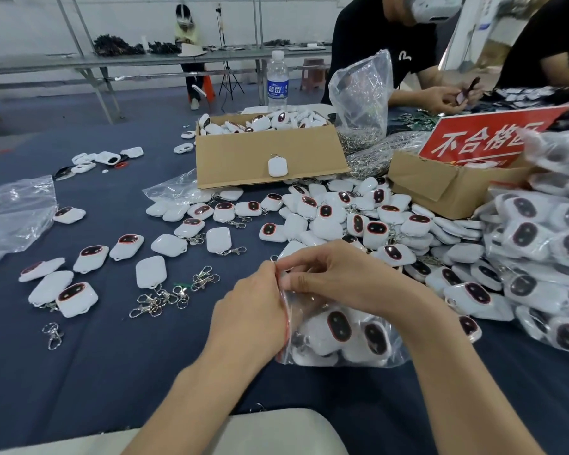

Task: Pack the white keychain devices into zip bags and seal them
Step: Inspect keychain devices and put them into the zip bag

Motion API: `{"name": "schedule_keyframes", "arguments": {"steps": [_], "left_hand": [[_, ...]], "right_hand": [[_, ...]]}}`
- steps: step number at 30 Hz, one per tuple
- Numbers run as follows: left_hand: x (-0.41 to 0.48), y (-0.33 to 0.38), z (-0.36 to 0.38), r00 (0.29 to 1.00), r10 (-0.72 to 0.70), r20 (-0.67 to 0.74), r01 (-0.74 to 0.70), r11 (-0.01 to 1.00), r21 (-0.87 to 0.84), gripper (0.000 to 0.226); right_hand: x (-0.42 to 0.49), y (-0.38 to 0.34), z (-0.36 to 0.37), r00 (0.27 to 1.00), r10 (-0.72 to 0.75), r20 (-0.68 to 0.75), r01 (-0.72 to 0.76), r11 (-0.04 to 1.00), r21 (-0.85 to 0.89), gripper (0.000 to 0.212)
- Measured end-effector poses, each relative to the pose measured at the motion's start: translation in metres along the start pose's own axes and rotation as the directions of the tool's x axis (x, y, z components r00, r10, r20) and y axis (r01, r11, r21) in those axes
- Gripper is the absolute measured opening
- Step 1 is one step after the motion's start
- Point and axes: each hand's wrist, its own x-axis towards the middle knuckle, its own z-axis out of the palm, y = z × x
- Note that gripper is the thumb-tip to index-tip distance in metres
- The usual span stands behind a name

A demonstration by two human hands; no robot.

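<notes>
Zip bag (pixel 342 343): lower centre of frame, lying on the blue cloth (pixel 112 356). Its mouth is turned to frame left, and the red zip strip (pixel 287 323) runs up and down.
Contents: several white keychain devices (pixel 339 326) inside, dark oval faces up.
Left hand (pixel 250 310): fingers curled together, pinching the mouth at the strip's upper end; the palm lies along the strip.
Right hand (pixel 339 274): thumb and fingers closed on that same upper corner, gripping the plastic from the opposite side.
Step, as judged: sealing. The bag looks full, and the press seems to start at the upper corner. How much of the strip is already shut cannot be told.
Doing it well: line up both lips first, then run a firm pinch down the whole strip to the lower end. Push air out ahead of the pinch. Keep clasps and device corners out of the track.
Risk: a bulging device near the mouth could pop the seal open.
Unpacked stock: a loose devices heap (pixel 326 218) just above the hands; more fill the cardboard box (pixel 263 152) at upper centre.
Finished stock: packed bags (pixel 539 244) piled along the right edge.
Left of frame: loose clasps (pixel 165 297) and empty bags (pixel 14 211).
</notes>
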Motion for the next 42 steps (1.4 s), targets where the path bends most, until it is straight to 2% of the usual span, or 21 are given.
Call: {"name": "schedule_keyframes", "arguments": {"steps": [2, 4, 6, 7, 9, 12, 16, 18, 21, 23, 25, 27, 29, 32, 34, 36, 37, 38, 40, 41, 42], "left_hand": [[0.003, -0.004, -0.011, 0.992, 0.054, 0.117, -0.042, 0.994, -0.100, 0.031], [0.006, -0.014, -0.030, 0.950, 0.134, 0.281, -0.054, 0.960, -0.273, 0.020], [0.007, -0.026, -0.049, 0.918, 0.170, 0.359, -0.039, 0.938, -0.345, 0.013], [0.010, -0.031, -0.054, 0.933, 0.152, 0.325, -0.032, 0.937, -0.347, 0.014], [0.020, -0.034, -0.057, 0.982, 0.075, 0.172, -0.014, 0.944, -0.331, 0.015], [0.043, -0.021, -0.047, 1.000, 0.011, -0.003, -0.012, 0.971, -0.238, 0.013], [0.062, -0.001, -0.021, 0.993, 0.027, 0.112, -0.034, 0.998, 0.054, 0.044], [0.067, 0.004, -0.013, 0.990, 0.024, 0.139, -0.043, 0.990, 0.134, 0.043], [0.068, 0.001, -0.011, 0.991, 0.098, 0.087, -0.101, 0.995, 0.026, 0.028], [0.061, -0.005, -0.011, 0.989, 0.143, -0.043, -0.147, 0.980, -0.133, 0.018], [0.050, -0.009, -0.014, 0.970, 0.144, -0.196, -0.194, 0.943, -0.269, 0.016], [0.039, -0.010, -0.017, 0.941, 0.148, -0.304, -0.247, 0.916, -0.318, 0.015], [0.029, -0.010, -0.018, 0.904, 0.203, -0.377, -0.313, 0.914, -0.258, 0.014], [0.015, -0.013, -0.016, 0.837, 0.269, -0.477, -0.372, 0.918, -0.136, 0.021], [0.012, -0.017, -0.015, 0.783, 0.326, -0.529, -0.389, 0.921, -0.008, 0.028], [0.012, -0.019, -0.013, 0.770, 0.355, -0.529, -0.398, 0.917, 0.037, 0.035], [0.012, -0.020, -0.011, 0.787, 0.334, -0.519, -0.415, 0.909, -0.043, 0.037], [0.011, -0.020, -0.009, 0.821, 0.276, -0.500, -0.424, 0.881, -0.210, 0.036], [0.008, -0.017, -0.008, 0.908, 0.113, -0.404, -0.363, 0.693, -0.623, 0.028], [0.007, -0.017, -0.008, 0.935, 0.044, -0.352, -0.310, 0.583, -0.751, 0.025], [0.008, -0.018, -0.008, 0.945, 0.003, -0.328, -0.282, 0.521, -0.806, 0.023]], "right_hand": [[-0.003, -0.001, -0.001, 1.000, 0.009, 0.010, -0.009, 1.000, 0.002, 0.016], [-0.005, -0.002, -0.004, 0.999, 0.036, -0.023, -0.036, 0.999, -0.013, 0.017], [-0.003, 0.001, -0.007, 0.984, 0.051, -0.169, -0.063, 0.996, -0.069, 0.021], [-0.001, 0.003, -0.009, 0.962, 0.045, -0.269, -0.078, 0.991, -0.112, 0.024], [0.001, 0.007, -0.011, 0.911, 0.034, -0.411, -0.129, 0.970, -0.205, 0.028], [0.001, 0.014, -0.010, 0.904, 0.109, -0.414, -0.249, 0.920, -0.302, 0.032], [0.002, 0.019, -0.008, 0.906, 0.156, -0.394, -0.307, 0.881, -0.359, 0.033], [0.003, 0.020, -0.008, 0.907, 0.149, -0.394, -0.300, 0.885, -0.356, 0.032], [0.001, 0.019, -0.009, 0.912, 0.138, -0.387, -0.290, 0.884, -0.367, 0.033], [0.000, 0.016, -0.008, 0.913, 0.121, -0.390, -0.272, 0.892, -0.360, 0.032], [0.001, 0.011, -0.008, 0.916, 0.088, -0.391, -0.232, 0.911, -0.340, 0.028], [0.003, 0.003, -0.003, 0.920, 0.046, -0.388, -0.152, 0.957, -0.246, 0.028], [0.007, -0.010, 0.008, 0.919, 0.008, -0.394, -0.051, 0.994, -0.097, 0.039], [0.011, -0.023, 0.018, 0.924, -0.026, -0.381, 0.064, 0.994, 0.087, 0.037], [0.011, -0.026, 0.022, 0.940, -0.051, -0.339, 0.104, 0.985, 0.141, 0.035], [0.012, -0.024, 0.023, 0.950, -0.073, -0.303, 0.115, 0.985, 0.125, 0.036], [0.012, -0.022, 0.022, 0.955, -0.078, -0.287, 0.118, 0.985, 0.124, 0.035], [0.012, -0.019, 0.021, 0.957, -0.077, -0.279, 0.121, 0.982, 0.143, 0.032], [0.012, -0.014, 0.018, 0.958, -0.061, -0.282, 0.133, 0.960, 0.246, 0.021], [0.012, -0.012, 0.018, 0.956, -0.058, -0.287, 0.141, 0.949, 0.281, 0.018], [0.012, -0.011, 0.018, 0.956, -0.061, -0.286, 0.146, 0.947, 0.287, 0.018]]}}
